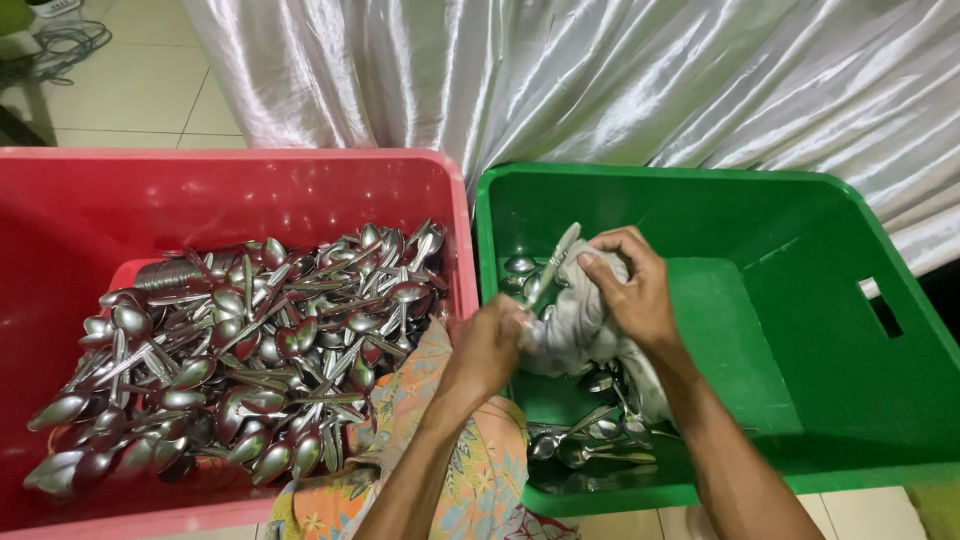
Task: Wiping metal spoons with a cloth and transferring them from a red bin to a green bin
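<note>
Pale tiled floor at upper left of the head view, with a tangle of grey cable near the corner. Glossy white satin drape across the whole back, deeply folded, catching the light in streaks.

Below it, two rectangular plastic tubs side by side, rims touching. Smooth red plastic tub on the left, heaped with a dense pile of shiny steel spoons, oval bowls and slim handles lying crisscross in every direction. Smooth green plastic tub on the right, slot handle cut in its right wall, floor mostly bare apart from a small loose cluster of steel spoons along its left and near side.

Over the green tub's left part, held above that cluster: one slim steel spoon, long axis tilted, visible end pointing up and slightly right toward the drape, lower part buried in a crumpled soft grey cloth. Which end shows, bowl or handle, hard to tell.

Left hand curled closed around the lower bunch of cloth, at the rim between the tubs. Right hand clamped over the top of the cloth, fingers pressed around the wrapped spoon.

Orange floral-print fabric on the lap beneath the left forearm.
</note>
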